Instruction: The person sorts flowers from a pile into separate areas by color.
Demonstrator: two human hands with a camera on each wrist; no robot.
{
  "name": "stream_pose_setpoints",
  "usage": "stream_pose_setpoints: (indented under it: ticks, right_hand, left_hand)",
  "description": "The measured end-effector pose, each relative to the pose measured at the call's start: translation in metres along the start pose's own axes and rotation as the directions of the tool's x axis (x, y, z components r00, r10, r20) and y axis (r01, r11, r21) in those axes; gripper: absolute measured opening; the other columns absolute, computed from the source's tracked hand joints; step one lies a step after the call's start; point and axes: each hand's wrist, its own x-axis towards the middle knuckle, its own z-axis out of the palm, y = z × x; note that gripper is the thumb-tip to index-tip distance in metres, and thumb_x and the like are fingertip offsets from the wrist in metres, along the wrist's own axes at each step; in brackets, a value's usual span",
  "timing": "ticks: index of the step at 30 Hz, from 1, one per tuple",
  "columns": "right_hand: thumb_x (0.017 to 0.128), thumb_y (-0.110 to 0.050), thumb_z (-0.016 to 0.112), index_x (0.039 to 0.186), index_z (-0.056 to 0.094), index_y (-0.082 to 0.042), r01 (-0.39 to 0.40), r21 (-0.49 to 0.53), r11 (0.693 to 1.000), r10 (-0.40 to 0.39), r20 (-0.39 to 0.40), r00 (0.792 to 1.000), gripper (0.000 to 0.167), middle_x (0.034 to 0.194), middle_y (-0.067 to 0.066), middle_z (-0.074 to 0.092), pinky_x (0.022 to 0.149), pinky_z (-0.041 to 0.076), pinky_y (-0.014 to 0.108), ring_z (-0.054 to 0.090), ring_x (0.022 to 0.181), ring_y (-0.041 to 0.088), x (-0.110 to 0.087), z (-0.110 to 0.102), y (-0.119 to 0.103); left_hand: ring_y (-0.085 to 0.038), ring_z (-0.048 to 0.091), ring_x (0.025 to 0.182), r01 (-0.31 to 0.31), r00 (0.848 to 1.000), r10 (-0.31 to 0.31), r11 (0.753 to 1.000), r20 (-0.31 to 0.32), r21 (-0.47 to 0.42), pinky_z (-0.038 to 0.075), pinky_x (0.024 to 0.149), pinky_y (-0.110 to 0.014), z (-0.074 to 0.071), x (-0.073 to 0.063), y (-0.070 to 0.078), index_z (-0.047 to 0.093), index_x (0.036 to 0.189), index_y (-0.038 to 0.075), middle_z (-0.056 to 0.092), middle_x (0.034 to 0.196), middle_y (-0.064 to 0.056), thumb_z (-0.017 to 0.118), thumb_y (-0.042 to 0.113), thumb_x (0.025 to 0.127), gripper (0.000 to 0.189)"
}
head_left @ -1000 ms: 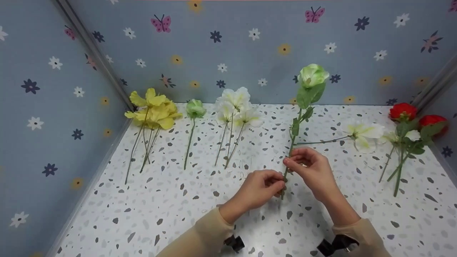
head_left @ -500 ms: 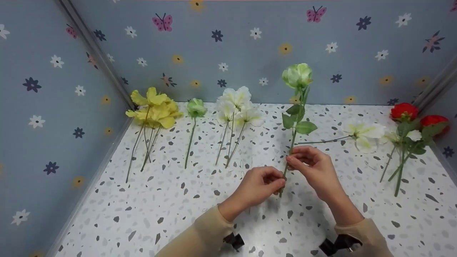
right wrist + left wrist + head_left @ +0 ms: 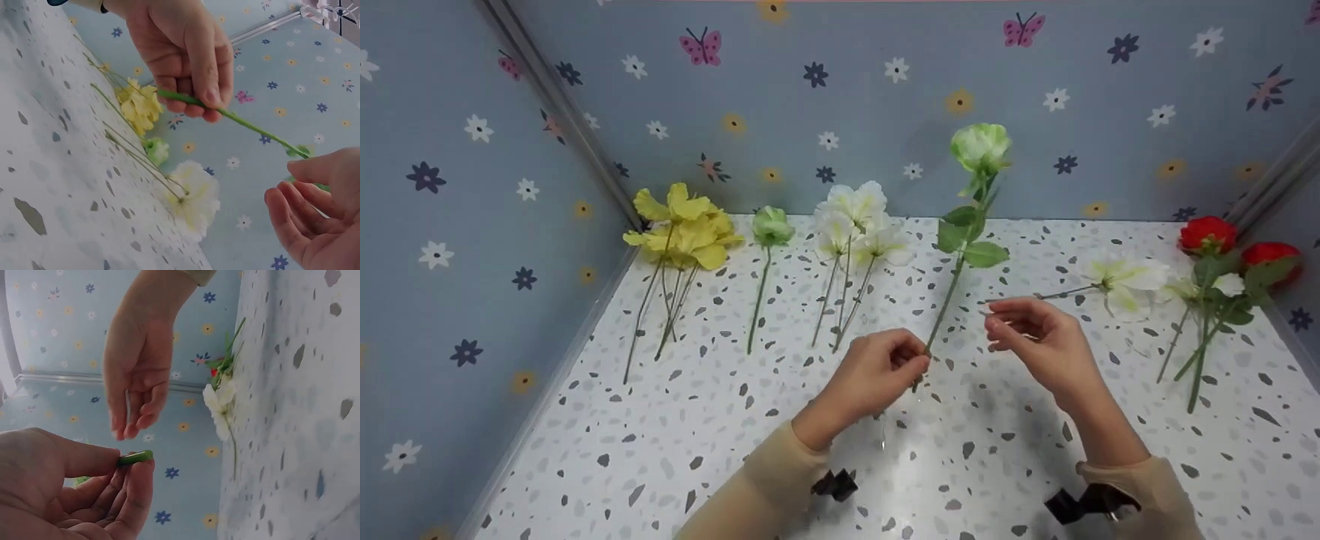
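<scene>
My left hand (image 3: 877, 371) pinches the lower stem of a pale green artificial rose (image 3: 981, 146) between thumb and fingers. The rose leans a little to the right, its leafy upper stem and bloom standing away from me against the back panel. In the left wrist view, the cut end of the green stem (image 3: 135, 458) sticks out past the fingertips. My right hand (image 3: 1046, 341) holds nothing; its fingers are loosely bent, to the right of the stem and apart from it in the head view. In the right wrist view, the stem (image 3: 256, 128) runs behind that hand's fingers.
On the speckled table (image 3: 675, 465) lie yellow flowers (image 3: 686, 232), another green rose (image 3: 772, 226) and white flowers (image 3: 851, 217). A single white flower (image 3: 1125, 285) lies sideways at right, beside red roses (image 3: 1207, 234). Patterned panels (image 3: 870, 112) enclose the back and sides.
My right hand has let go of the stem and moved right. My left hand has shifted left and slightly away from me with the rose, which has turned about its stem.
</scene>
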Motion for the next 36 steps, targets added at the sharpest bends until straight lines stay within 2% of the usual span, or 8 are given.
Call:
stream_pose_setpoints:
  ticks: [5,9,13,17,21,25,31,36]
  right_hand:
    - [0.105,-0.022,0.077,0.132,0.071,0.001,-0.039,-0.186,0.982,0.025,-0.077,0.997,0.037,0.114,0.012,0.075,0.080,0.061,0.022,0.072,0.091,0.009,0.005,-0.040,0.008]
    - [0.106,-0.040,0.074,0.141,0.069,-0.005,-0.164,-0.362,0.918,0.105,-0.178,0.979,0.050,0.127,0.014,0.072,0.074,0.057,0.016,0.066,0.097,0.004,0.009,-0.082,0.022]
    - [0.107,-0.047,0.069,0.146,0.066,-0.006,-0.307,-0.472,0.827,0.171,-0.309,0.936,0.057,0.136,0.018,0.070,0.071,0.050,0.012,0.063,0.110,0.015,0.008,-0.124,0.042]
    - [0.110,-0.038,0.064,0.150,0.061,-0.002,-0.450,-0.494,0.744,0.217,-0.457,0.862,0.054,0.142,0.023,0.066,0.071,0.046,0.018,0.062,0.124,0.036,0.003,-0.155,0.060]
    - [0.113,-0.031,0.057,0.154,0.055,0.003,-0.576,-0.469,0.669,0.276,-0.563,0.779,0.053,0.149,0.028,0.059,0.077,0.048,0.032,0.057,0.133,0.044,-0.002,-0.175,0.076]
    - [0.114,-0.029,0.053,0.156,0.051,0.005,-0.649,-0.442,0.620,0.328,-0.605,0.725,0.054,0.154,0.031,0.054,0.089,0.054,0.052,0.054,0.137,0.048,-0.007,-0.188,0.090]
    - [0.114,-0.031,0.053,0.157,0.049,0.006,-0.685,-0.443,0.579,0.376,-0.601,0.706,0.056,0.157,0.035,0.049,0.117,0.040,0.066,0.038,0.147,0.055,-0.010,-0.192,0.103]
    - [0.114,-0.031,0.054,0.157,0.048,0.006,-0.696,-0.430,0.576,0.401,-0.593,0.698,0.057,0.155,0.036,0.050,0.126,0.025,0.069,0.034,0.148,0.057,-0.009,-0.193,0.106]
  left_hand:
    - [-0.015,0.069,0.083,0.081,0.993,-0.070,0.990,-0.092,0.118,0.063,0.077,-0.029,-0.044,0.003,-0.004,0.075,0.105,0.003,0.074,0.095,-0.007,0.071,0.006,0.104,0.005]
    - [-0.020,0.068,0.081,0.126,0.974,-0.072,0.958,-0.213,0.256,0.061,0.076,-0.037,-0.082,0.004,-0.017,0.076,0.105,0.002,0.074,0.093,-0.007,0.069,0.007,0.105,0.008]
    - [-0.025,0.069,0.081,0.187,0.955,-0.092,0.924,-0.282,0.332,0.059,0.077,-0.043,-0.113,0.003,-0.034,0.076,0.106,0.001,0.074,0.094,-0.010,0.068,0.009,0.106,0.011]
    - [-0.029,0.069,0.085,0.246,0.944,-0.133,0.895,-0.303,0.373,0.058,0.080,-0.048,-0.135,0.002,-0.052,0.075,0.108,-0.001,0.075,0.097,-0.014,0.065,0.010,0.108,0.014]
    - [-0.032,0.069,0.082,0.294,0.933,-0.163,0.859,-0.322,0.419,0.057,0.079,-0.050,-0.151,-0.001,-0.072,0.075,0.108,-0.003,0.074,0.097,-0.018,0.064,0.008,0.108,0.016]
    - [-0.033,0.065,0.076,0.351,0.918,-0.201,0.812,-0.341,0.466,0.054,0.080,-0.055,-0.160,-0.005,-0.092,0.073,0.099,-0.003,0.072,0.090,-0.018,0.063,0.005,0.106,0.015]
    - [-0.026,0.045,0.063,0.412,0.900,-0.251,0.756,-0.357,0.508,0.044,0.072,-0.047,-0.165,-0.005,-0.116,0.056,0.068,0.007,0.052,0.064,-0.008,0.060,-0.003,0.099,0.033]
    - [-0.019,0.033,0.053,0.448,0.888,-0.305,0.745,-0.345,0.494,0.039,0.057,-0.040,-0.171,0.001,-0.163,0.043,0.058,0.016,0.033,0.053,0.002,0.059,-0.004,0.092,0.043]
